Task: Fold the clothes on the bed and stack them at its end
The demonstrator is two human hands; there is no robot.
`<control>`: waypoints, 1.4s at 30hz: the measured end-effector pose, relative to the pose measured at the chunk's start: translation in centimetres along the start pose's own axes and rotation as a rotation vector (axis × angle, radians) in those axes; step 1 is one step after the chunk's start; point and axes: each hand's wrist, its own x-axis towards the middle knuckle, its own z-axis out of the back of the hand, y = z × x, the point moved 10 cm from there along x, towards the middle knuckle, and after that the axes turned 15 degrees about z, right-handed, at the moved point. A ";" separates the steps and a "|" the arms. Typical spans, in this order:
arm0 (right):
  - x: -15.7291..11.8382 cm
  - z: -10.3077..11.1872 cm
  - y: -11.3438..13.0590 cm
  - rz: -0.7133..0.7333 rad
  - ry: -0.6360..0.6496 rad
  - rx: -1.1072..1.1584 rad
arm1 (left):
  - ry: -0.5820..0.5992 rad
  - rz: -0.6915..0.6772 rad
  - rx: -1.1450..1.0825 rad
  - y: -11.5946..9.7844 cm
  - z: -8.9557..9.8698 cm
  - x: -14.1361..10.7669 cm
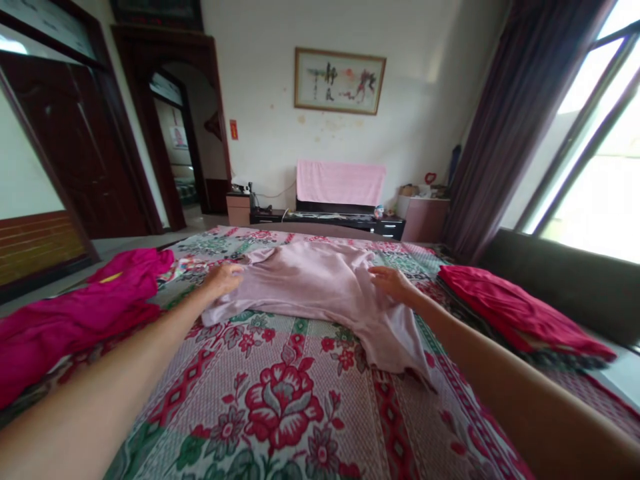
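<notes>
A pale pink shirt (310,280) lies spread over a flower-patterned cloth (300,347), with one sleeve stretched toward me at the right. My left hand (223,279) is at the shirt's left edge, its fingers closed on the fabric. On the opposite side, my right hand (393,283) pinches the shirt near the base of the right sleeve. Both arms reach forward from the bottom corners of the view.
Bright magenta clothing (95,313) lies in a heap at the left. A folded red garment (520,310) rests on a pile at the right, beside a dark backrest (570,287). Beyond the cloth stands a black cabinet (390,228) with a pink-covered screen (341,181).
</notes>
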 end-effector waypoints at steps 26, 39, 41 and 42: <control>-12.7 -3.4 13.0 0.223 0.226 -0.332 | -0.033 -0.093 -0.039 3.4 2.0 -11.2; -12.4 0.1 14.8 0.351 0.157 -0.379 | -0.106 -0.151 0.178 3.1 3.6 -11.6; -12.4 0.1 15.2 0.368 0.172 -0.393 | -0.121 -0.157 0.227 3.0 3.9 -11.7; -12.4 0.1 15.3 0.374 0.185 -0.399 | -0.129 -0.158 0.252 3.0 4.0 -11.8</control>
